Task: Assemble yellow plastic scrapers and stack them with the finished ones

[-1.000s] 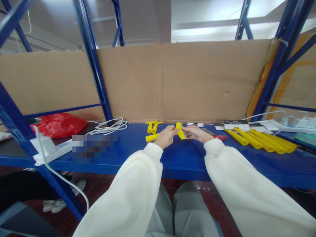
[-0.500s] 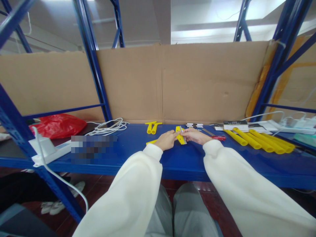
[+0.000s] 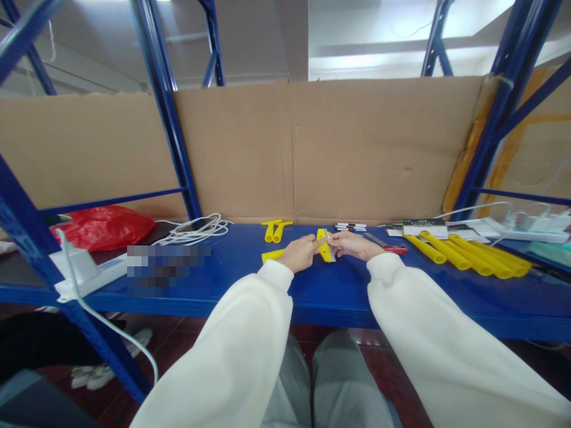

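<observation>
My left hand [image 3: 300, 252] is closed around a yellow T-shaped scraper. Its tube handle [image 3: 272, 255] sticks out to the left of my fist, and its wide yellow head [image 3: 324, 246] faces right. A silver metal blade [image 3: 331, 245] runs along the outer edge of that head. The fingers of my right hand [image 3: 350, 245] pinch at this blade from the right; the fingertips partly hide it. Behind my left hand, two more yellow T-shaped pieces [image 3: 273, 230] lie side by side on the blue tabletop [image 3: 330, 291].
Small white-and-black packs [image 3: 350, 227] lie behind my right hand, near a red-handled tool [image 3: 395, 249]. Several yellow tubes [image 3: 461, 254] are lined up at right. On the left are a white power strip [image 3: 100, 273], coiled white cable [image 3: 198, 229] and red bag [image 3: 107, 227]. Cardboard [image 3: 285, 154] walls the back.
The scraper has tilted slightly in my left hand, and a bit more of its handle shows at the left. My hands have stayed nearly in place.
</observation>
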Demonstrator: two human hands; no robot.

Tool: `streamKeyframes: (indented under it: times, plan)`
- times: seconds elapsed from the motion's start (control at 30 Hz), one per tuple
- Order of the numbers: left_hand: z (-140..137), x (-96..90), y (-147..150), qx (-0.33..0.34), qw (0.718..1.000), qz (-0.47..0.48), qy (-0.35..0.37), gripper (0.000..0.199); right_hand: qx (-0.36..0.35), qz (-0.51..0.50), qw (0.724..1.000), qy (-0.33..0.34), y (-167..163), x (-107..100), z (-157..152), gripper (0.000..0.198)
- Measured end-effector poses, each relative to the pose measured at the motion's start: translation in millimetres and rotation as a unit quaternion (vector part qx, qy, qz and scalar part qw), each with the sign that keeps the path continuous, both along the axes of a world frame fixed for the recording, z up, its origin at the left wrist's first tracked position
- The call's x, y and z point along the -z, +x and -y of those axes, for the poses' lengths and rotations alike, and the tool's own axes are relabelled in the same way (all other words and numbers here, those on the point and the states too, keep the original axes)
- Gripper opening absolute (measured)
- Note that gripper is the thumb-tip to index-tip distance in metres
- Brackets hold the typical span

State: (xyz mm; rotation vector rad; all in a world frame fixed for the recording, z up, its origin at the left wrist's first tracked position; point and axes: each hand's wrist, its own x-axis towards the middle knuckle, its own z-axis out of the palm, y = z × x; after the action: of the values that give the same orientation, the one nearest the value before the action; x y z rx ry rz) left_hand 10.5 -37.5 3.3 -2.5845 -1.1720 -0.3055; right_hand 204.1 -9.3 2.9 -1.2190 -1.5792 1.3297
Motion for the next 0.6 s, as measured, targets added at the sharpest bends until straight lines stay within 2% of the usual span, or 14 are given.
streamKeyframes:
  times: [0.1, 0.17, 0.23, 0.27, 0.3, 0.37, 0.47, 0.6]
  plan:
    - [2.6, -1.9, 1.2, -0.004, 1.0, -0.005, 0.002, 0.047, 0.029, 0.028, 0.999, 0.021, 6.8, -6.1, -3.8, 0.007]
    - [3.7, -2.5, 1.9, -0.003, 1.0, -0.003, 0.003, 0.047, 0.118, 0.095, 0.986, 0.075, 17.7, -10.2, -9.1, 0.008]
    - [3.6, -2.3, 2.2, 0.001, 1.0, 0.002, 0.004, 0.047, 0.239, 0.206, 0.938, 0.144, 32.0, -12.0, -14.5, 0.015]
    - [3.3, -2.0, 2.2, 0.003, 1.0, 0.006, 0.004, 0.047, 0.266, 0.266, 0.911, 0.172, 39.3, -11.6, -16.5, 0.02]
    - [2.7, -1.6, 2.1, 0.006, 1.0, 0.01, 0.004, 0.046, 0.279, 0.318, 0.888, 0.181, 45.9, -10.5, -17.9, 0.026]
    - [1.5, -0.7, 1.7, 0.011, 1.0, 0.016, 0.003, 0.046, 0.271, 0.398, 0.862, 0.162, 55.9, -6.8, -18.8, 0.036]
    - [0.5, 0.1, 1.1, 0.017, 1.0, 0.019, -0.002, 0.045, 0.248, 0.466, 0.84, 0.127, 62.0, -0.9, -18.4, 0.043]
    - [1.2, 0.2, 1.0, 0.019, 1.0, 0.023, -0.008, 0.043, 0.279, 0.499, 0.81, 0.132, 64.5, 2.9, -19.3, 0.043]
